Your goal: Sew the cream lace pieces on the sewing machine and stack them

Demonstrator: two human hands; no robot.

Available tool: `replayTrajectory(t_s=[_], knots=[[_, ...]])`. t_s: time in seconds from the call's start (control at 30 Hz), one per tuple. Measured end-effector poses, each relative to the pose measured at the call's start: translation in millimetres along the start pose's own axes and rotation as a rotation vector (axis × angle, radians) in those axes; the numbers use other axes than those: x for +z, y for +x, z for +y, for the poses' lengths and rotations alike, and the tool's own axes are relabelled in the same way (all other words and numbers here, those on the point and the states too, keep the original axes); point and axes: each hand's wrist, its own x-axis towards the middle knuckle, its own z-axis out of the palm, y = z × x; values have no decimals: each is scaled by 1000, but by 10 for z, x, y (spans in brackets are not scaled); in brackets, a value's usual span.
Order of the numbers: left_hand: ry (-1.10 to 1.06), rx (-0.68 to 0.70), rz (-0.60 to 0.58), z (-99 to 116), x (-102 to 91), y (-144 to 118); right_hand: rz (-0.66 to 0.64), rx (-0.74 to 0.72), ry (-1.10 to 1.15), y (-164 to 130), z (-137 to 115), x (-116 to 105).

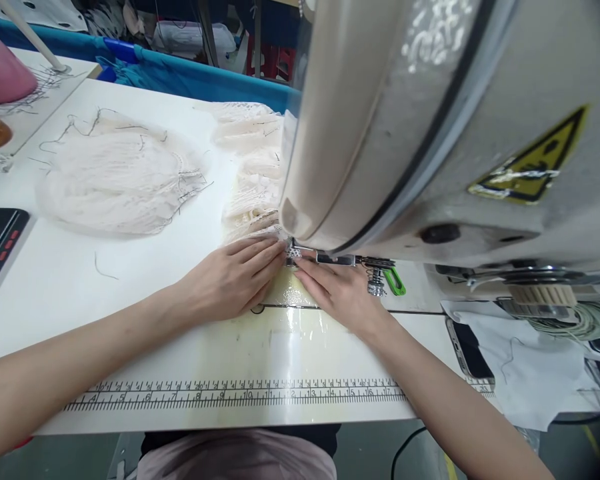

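Behind machine head, half-hidden fabric.

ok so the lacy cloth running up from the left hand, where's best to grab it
Probably its far left edge, coming from the left: there the lacy cloth lies ruffled on the tabletop, while the left hand rests over its near end and the machine head hides its right side.

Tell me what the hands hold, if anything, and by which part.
The left hand lies on the near end of the pale lace fabric, the right hand close by; whether either pinches it cannot be told.
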Motion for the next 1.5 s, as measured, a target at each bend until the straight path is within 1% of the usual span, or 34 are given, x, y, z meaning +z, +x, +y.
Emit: replayTrajectory(t_s=[0.13,0.3,0.4,0.6,0.83,0.97,1.17,1.27,1.37,1.43,1.47,1.5], knots=[[-77,-60,-39,-13,0,5,-28,29,87,27,-21,-22],[-96,-77,-55,-22,-11,23,-31,86,234,29,-14,-11],[-94,-79,-64,-22,-23,37,-43,110,270,30,-13,-11],[-98,-97,-68,-17,-22,33,-65,117,243,41,-24,-31],[-92,-125,-109,-29,8,10,-95,112,106,60,-70,-41],[-84,-131,-119,-21,18,-6,-111,106,77,71,-78,-57],[-86,-141,-91,-25,30,-10,-118,172,225,-6,32,21],[-46,-141,-86,-19,18,-12,-90,175,288,-66,97,84],[5,-59,-33,-3,-34,14,-44,191,306,-126,130,119],[21,-10,4,-21,-102,50,0,204,275,-163,140,122],[32,-63,-22,-50,-148,67,-2,199,265,-178,144,119],[54,-177,-74,-97,-203,79,-15,173,262,-188,147,114]])
